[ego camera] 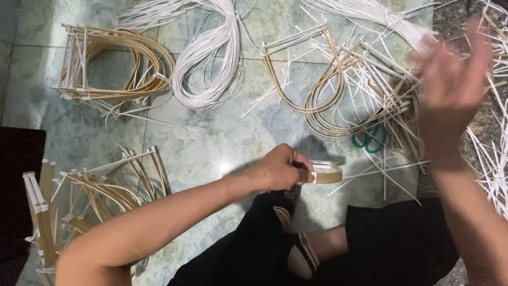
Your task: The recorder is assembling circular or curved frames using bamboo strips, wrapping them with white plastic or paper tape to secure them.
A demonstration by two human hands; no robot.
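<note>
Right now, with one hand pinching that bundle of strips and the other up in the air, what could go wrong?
The left hand alone pinches the flat tan cane-strip bundle with its white binding; that grip could slip and the wrap loosen. The raised, blurred right hand might snag the loose white strips beside it. The green-handled scissors lie half buried under strips, easy to miss when reaching in.

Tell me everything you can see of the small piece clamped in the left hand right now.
The bundle of flat strips is a short stack of tan, cane-like strips, bound at one end by a white strip. It lies roughly level, sticking out to the right of the left hand, whose fingers close over its near end. It sits just above the tiled floor, beside the person's knee. The blurred right hand is raised apart from it.
</note>
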